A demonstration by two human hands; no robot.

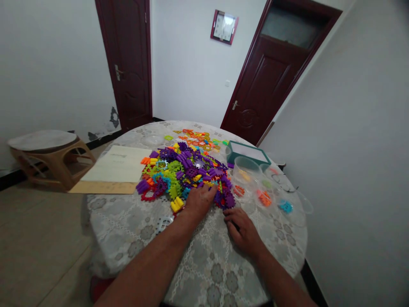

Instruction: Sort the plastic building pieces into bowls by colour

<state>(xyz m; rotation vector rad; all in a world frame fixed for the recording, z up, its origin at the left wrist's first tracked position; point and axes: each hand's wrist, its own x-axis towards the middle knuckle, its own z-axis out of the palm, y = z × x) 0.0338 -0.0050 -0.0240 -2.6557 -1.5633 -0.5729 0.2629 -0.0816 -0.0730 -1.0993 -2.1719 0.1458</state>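
Note:
A heap of colourful plastic building pieces (pixel 183 170), mostly purple, green, yellow and orange, lies in the middle of a round table (pixel 204 256) with a lace-patterned cloth. My left hand (pixel 200 199) rests palm down on the near edge of the heap, fingers stretched over purple and yellow pieces. My right hand (pixel 243 229) lies on the cloth just to the right, fingers curled under; whether it holds a piece is hidden. A yellow piece (pixel 177 204) sits beside my left wrist.
Several clear plastic cups (pixel 245 167) with a few sorted pieces stand to the right, behind them a teal box (pixel 247 152). A cardboard sheet with paper (pixel 113 168) overhangs the left edge. A low stool (pixel 47 155) stands at left, two dark doors behind.

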